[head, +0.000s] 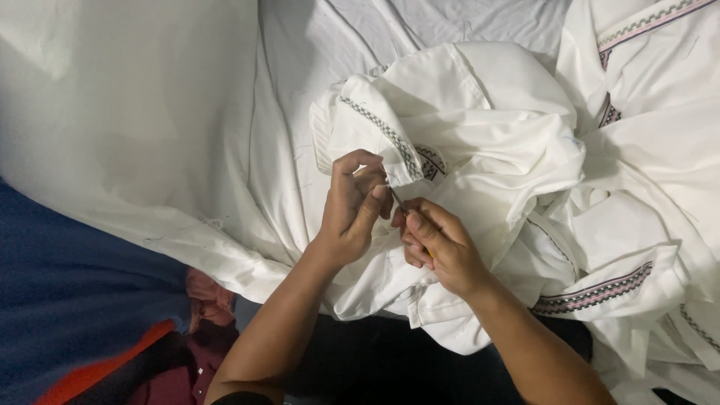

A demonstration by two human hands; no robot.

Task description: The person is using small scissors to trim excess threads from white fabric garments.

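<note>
A white garment (480, 135) with dark patterned trim lies bunched in front of me. My left hand (352, 206) pinches a trimmed edge of it (390, 142) between thumb and fingers. My right hand (439, 244) is closed around a thin metal tool (397, 199) with a yellowish handle, its tip pointing up at the pinched edge. The two hands almost touch.
White sheeting (135, 112) covers the surface to the left and behind. More white trimmed garments (645, 90) are piled at the right. A blue and orange cloth (67, 300) and a pinkish cloth (210, 296) lie at lower left.
</note>
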